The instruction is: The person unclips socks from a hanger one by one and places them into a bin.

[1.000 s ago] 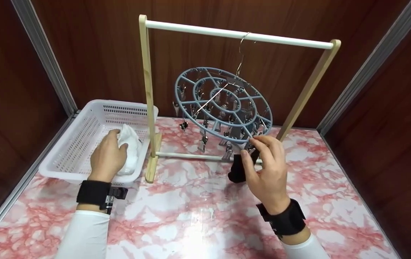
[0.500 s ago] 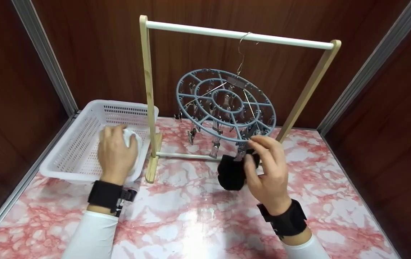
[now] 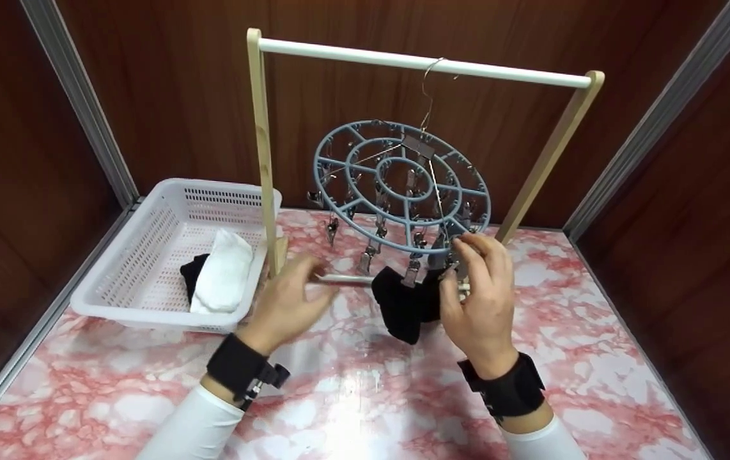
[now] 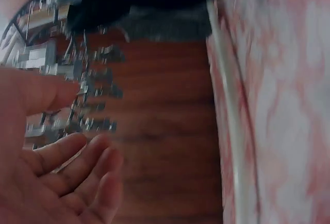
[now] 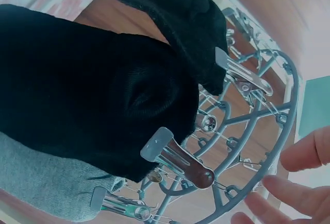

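My left hand (image 3: 291, 303) is held between the white basket (image 3: 93, 306) and the hanging socks, its fingers loosely bent with nothing in them. By the near right rim of the round blue clip hanger (image 3: 406, 222) is my right hand (image 3: 483, 294), thumb and fingers apart. In the right wrist view its fingertips (image 5: 278, 183) lie at the rim; whether they touch it is unclear. Black socks (image 3: 400, 306) hang from metal clips (image 5: 178, 162), and a grey sock (image 5: 46, 177) hangs beside them. A folded white cloth item (image 3: 224, 271) lies in the basket over a black one (image 3: 192, 275).
The hanger's hook hangs on the white top rod (image 3: 371, 56) of a wooden-legged stand (image 3: 263, 153). A lower rod (image 3: 346, 279) crosses near the table. Dark wood-look panels (image 3: 672, 211) enclose the marbled red-and-white table (image 3: 365, 396).
My left hand has left the white item in the basket and moved right, without it. The hanger has turned, bringing the black socks further left and into fuller view. My right hand stays nearly in place.
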`<action>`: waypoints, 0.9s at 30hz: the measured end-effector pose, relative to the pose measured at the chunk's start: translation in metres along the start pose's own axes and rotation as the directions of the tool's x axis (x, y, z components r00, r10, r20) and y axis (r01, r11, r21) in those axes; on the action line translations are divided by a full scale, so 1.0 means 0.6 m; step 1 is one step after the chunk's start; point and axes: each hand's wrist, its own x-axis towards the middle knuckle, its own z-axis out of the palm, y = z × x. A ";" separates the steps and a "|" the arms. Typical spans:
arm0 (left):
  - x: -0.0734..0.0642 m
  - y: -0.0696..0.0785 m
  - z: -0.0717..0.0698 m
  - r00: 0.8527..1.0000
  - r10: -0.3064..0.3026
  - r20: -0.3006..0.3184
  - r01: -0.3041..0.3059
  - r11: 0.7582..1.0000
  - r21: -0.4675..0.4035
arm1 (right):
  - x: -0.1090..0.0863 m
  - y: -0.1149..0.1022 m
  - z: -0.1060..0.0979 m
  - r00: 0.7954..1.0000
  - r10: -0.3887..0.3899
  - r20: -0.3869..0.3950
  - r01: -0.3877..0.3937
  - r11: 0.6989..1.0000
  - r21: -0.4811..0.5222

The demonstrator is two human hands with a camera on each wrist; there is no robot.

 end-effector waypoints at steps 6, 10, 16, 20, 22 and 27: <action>-0.018 0.012 0.039 0.984 -0.011 0.177 0.026 0.996 -0.082 | -0.002 -0.005 0.002 0.997 -0.029 0.067 0.028 1.000 0.012; -0.024 0.011 0.060 0.979 0.023 0.205 -0.002 0.995 -0.102 | -0.003 -0.011 0.003 0.994 -0.077 0.080 0.073 0.996 0.052; -0.026 0.010 0.076 0.983 -0.002 0.184 0.040 0.979 -0.202 | 0.002 -0.021 0.005 0.985 -0.155 0.079 0.144 0.980 0.135; -0.023 0.008 0.083 0.982 -0.031 0.186 0.106 0.906 -0.410 | 0.001 -0.025 0.004 0.979 -0.183 0.095 0.166 0.973 0.161; -0.021 0.007 0.087 0.977 -0.047 0.207 0.150 0.844 -0.515 | 0.000 -0.026 0.004 0.976 -0.191 0.106 0.172 0.971 0.165; -0.021 0.008 0.091 0.970 -0.055 0.237 0.186 0.795 -0.578 | 0.000 -0.029 0.003 0.974 -0.202 0.100 0.181 0.966 0.187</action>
